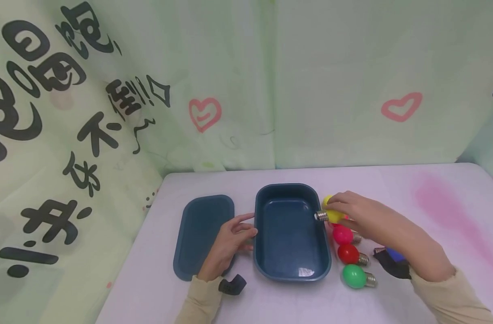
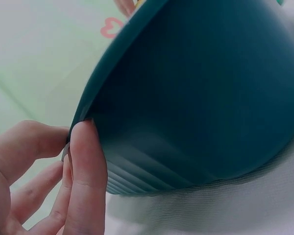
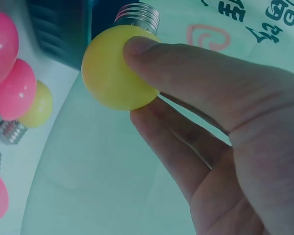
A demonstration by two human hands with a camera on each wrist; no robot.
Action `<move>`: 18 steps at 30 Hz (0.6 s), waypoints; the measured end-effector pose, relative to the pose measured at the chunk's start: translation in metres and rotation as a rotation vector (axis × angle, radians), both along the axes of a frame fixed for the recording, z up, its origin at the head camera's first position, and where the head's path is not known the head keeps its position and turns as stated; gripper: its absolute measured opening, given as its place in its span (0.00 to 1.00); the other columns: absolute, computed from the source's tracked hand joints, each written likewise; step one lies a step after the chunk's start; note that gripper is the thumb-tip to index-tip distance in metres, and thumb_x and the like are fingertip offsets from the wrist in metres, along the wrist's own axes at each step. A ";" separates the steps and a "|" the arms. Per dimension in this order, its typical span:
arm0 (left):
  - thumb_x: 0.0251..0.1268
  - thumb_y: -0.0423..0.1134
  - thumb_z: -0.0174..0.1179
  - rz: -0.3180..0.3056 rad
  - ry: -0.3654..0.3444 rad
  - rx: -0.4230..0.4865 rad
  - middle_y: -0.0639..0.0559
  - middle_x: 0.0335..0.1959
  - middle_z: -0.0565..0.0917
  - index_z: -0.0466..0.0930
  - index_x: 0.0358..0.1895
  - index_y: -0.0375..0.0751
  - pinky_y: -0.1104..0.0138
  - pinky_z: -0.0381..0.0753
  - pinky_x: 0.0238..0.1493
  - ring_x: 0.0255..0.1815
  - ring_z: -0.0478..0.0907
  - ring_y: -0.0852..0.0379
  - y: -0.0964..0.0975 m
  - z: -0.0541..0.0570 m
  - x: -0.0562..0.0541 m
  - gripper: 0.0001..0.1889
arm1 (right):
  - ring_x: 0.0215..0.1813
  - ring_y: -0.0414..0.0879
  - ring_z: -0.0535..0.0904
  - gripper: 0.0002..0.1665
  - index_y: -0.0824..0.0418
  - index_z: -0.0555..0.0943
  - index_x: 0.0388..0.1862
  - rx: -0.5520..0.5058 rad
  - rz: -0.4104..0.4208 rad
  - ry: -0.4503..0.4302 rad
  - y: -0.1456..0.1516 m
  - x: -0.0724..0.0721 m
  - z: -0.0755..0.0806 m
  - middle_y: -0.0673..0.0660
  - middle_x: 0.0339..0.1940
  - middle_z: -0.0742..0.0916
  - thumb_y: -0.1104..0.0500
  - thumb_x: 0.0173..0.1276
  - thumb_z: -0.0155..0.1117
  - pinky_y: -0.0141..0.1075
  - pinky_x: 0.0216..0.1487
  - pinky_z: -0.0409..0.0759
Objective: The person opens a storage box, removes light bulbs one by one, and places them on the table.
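Observation:
A yellow light bulb (image 3: 108, 68) is pinched between thumb and fingers of my right hand (image 1: 353, 211). Its metal screw base points left, over the right rim of a dark blue plastic bin (image 1: 292, 245). With thumb and fingertips, my left hand (image 1: 230, 243) pinches the bin's left rim, which shows close up in the left wrist view. Below my right hand, a pink bulb (image 1: 342, 235), a red bulb (image 1: 348, 254) and a green bulb (image 1: 354, 276) lie in a column along the bin's right side. Another yellow bulb (image 3: 38, 105) lies beside the pink ones in the right wrist view.
A flat dark blue lid (image 1: 197, 234) lies left of the bin, partly behind my left hand. Under my right wrist a blue bulb (image 1: 395, 254) is mostly covered. The white table (image 1: 400, 193) backs onto a pale green curtain (image 1: 331, 81).

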State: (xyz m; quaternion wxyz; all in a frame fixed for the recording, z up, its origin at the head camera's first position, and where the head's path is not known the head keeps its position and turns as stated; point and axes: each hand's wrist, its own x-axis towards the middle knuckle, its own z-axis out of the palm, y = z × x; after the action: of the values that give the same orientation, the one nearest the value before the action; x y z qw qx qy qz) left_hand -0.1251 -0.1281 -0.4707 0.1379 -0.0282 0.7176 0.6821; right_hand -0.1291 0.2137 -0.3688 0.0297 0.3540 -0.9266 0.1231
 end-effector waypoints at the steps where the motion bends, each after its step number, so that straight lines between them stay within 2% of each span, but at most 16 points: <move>1: 0.62 0.40 0.68 0.000 -0.001 -0.001 0.45 0.46 0.85 0.76 0.66 0.47 0.64 0.87 0.37 0.41 0.83 0.54 0.000 0.000 0.000 0.27 | 0.55 0.56 0.80 0.30 0.59 0.84 0.53 0.004 -0.015 -0.011 0.002 0.001 0.000 0.57 0.52 0.84 0.64 0.47 0.82 0.43 0.45 0.87; 5: 0.62 0.40 0.68 0.002 -0.004 0.000 0.45 0.46 0.84 0.76 0.65 0.47 0.63 0.87 0.37 0.41 0.83 0.54 0.000 -0.001 0.000 0.27 | 0.56 0.56 0.80 0.31 0.57 0.84 0.54 0.006 -0.062 -0.043 0.009 0.006 0.000 0.58 0.53 0.84 0.61 0.48 0.82 0.43 0.44 0.87; 10: 0.62 0.40 0.68 0.003 -0.005 -0.005 0.44 0.47 0.84 0.76 0.66 0.47 0.63 0.87 0.37 0.41 0.83 0.54 0.000 0.001 0.000 0.27 | 0.56 0.57 0.80 0.31 0.56 0.83 0.55 0.015 -0.072 -0.034 0.020 0.011 -0.003 0.58 0.54 0.84 0.61 0.49 0.82 0.43 0.44 0.87; 18: 0.62 0.40 0.68 0.003 -0.003 -0.007 0.45 0.46 0.84 0.76 0.66 0.48 0.63 0.87 0.37 0.41 0.83 0.54 0.000 0.001 0.001 0.27 | 0.56 0.57 0.80 0.29 0.55 0.83 0.55 0.026 -0.117 -0.077 0.037 0.019 -0.012 0.57 0.55 0.83 0.58 0.51 0.80 0.45 0.45 0.87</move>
State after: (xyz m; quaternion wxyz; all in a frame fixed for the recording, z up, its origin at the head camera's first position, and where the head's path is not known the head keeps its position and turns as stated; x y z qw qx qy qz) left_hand -0.1243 -0.1279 -0.4698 0.1381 -0.0308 0.7196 0.6798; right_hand -0.1106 0.2512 -0.3805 -0.0036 0.2944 -0.9478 0.1228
